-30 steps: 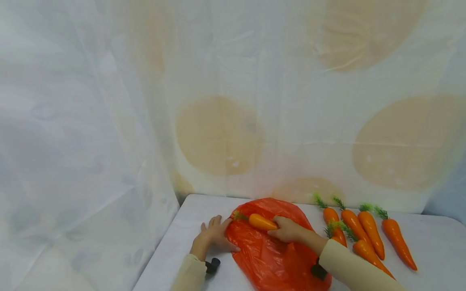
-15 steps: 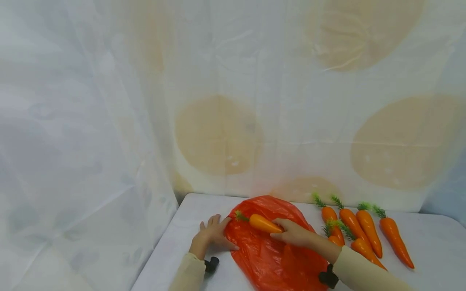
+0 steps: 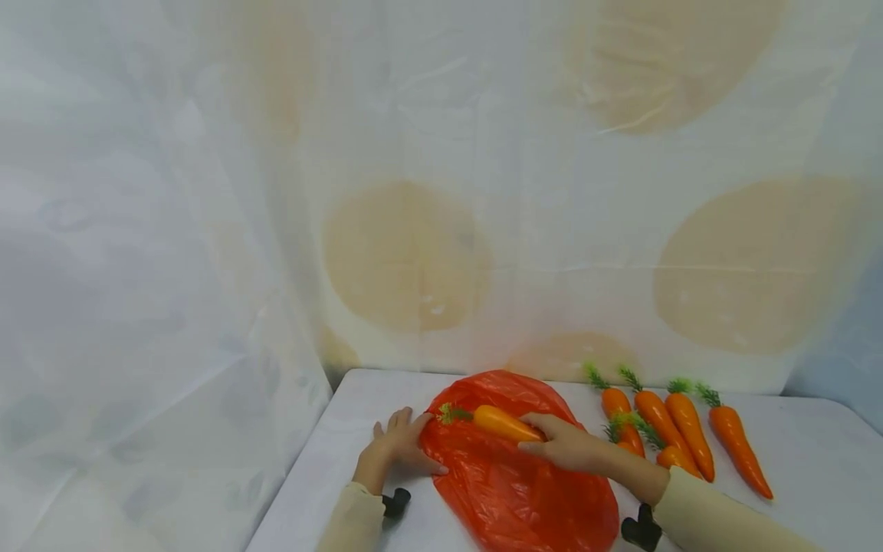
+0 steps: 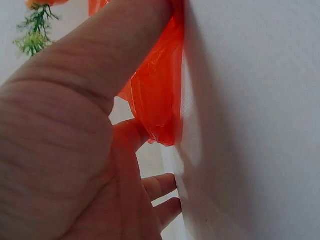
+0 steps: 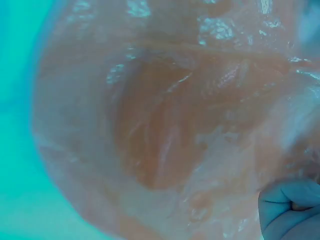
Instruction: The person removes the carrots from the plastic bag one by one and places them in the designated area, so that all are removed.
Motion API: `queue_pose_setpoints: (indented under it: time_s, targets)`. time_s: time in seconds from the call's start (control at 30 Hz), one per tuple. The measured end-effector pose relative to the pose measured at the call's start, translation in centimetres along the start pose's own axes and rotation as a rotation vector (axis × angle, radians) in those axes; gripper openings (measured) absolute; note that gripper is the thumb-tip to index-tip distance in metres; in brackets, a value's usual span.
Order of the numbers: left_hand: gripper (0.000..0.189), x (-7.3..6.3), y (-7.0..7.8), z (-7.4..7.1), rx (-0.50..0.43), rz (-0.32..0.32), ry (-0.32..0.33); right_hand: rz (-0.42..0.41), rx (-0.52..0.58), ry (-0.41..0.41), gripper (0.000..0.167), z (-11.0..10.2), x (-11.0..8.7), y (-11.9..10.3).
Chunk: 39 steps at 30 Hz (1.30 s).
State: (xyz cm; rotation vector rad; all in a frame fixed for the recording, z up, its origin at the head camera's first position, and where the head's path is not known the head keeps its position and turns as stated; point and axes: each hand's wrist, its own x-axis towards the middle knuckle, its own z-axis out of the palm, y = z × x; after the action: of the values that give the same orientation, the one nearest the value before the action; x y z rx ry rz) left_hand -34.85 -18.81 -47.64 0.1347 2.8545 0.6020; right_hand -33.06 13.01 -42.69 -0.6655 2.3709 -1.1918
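A glossy orange carrot (image 3: 503, 423) with a green leafy top lies slantwise over the red plastic bag (image 3: 503, 491) in the head view, its top pointing left. My right hand (image 3: 569, 445) pinches it near the pointed end between thumb and fingers. At the bag's left edge, my left hand (image 3: 400, 448) has its fingers spread, with thumb and forefinger touching the plastic. The left wrist view shows the bag's fold (image 4: 157, 100) between thumb and forefinger, the other fingertips at the white surface. Only part of the right hand (image 5: 292, 212) appears in the right wrist view, which is strongly discoloured.
To the right of the bag, several more carrots (image 3: 686, 422) lie on the white table (image 3: 814, 460), tops away from me. One carrot (image 3: 738, 448) sits furthest right. My right forearm passes in front of the nearest ones. A patterned curtain (image 3: 538, 192) hangs behind the table.
My right hand has shifted a little to the right, and more of the carrot shows beyond its fingers. The left hand keeps its place at the bag's edge. The head view has turned slightly.
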Motion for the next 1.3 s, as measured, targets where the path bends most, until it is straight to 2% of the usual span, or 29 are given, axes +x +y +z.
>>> queue_pose_setpoints:
  time_s: [0.2, 0.47, 0.57, 0.77, 0.97, 1.13, 1.3]
  targets:
    - [0.101, -0.2, 0.0, -0.1, -0.003, 0.0, 0.0, 0.022, -0.002, 0.042, 0.042, -0.2, -0.6, 0.1]
    - [0.1, -0.2, -0.2, -0.1, -0.005, 0.0, -0.01, 0.01, -0.16, 0.075, 0.028, 1.0, 0.3, 0.9]
    - [0.1, 0.0, -0.2, 0.0, 0.007, 0.008, -0.002, 0.038, -0.211, 0.095, 0.027, 1.7, 1.1, 1.5]
    - [0.1, 0.0, -0.1, 0.0, 0.027, 0.014, -0.007, 0.109, -0.237, 0.129, 0.029, 2.9, 1.9, 2.2]
    - [0.099, -0.2, 0.1, 0.1, 0.049, 0.019, -0.009, 0.042, -0.309, 0.166, 0.039, 3.6, 1.9, 2.0]
    - [0.099, -0.3, 0.4, -0.4, 0.042, 0.02, 0.003, 0.042, -0.371, 0.173, 0.047, 4.1, 2.1, 2.0]
    - [0.097, -0.6, 0.5, -0.3, 0.027, 0.008, -0.008, 0.04, -0.389, 0.155, 0.046, 4.5, 1.9, 1.8]
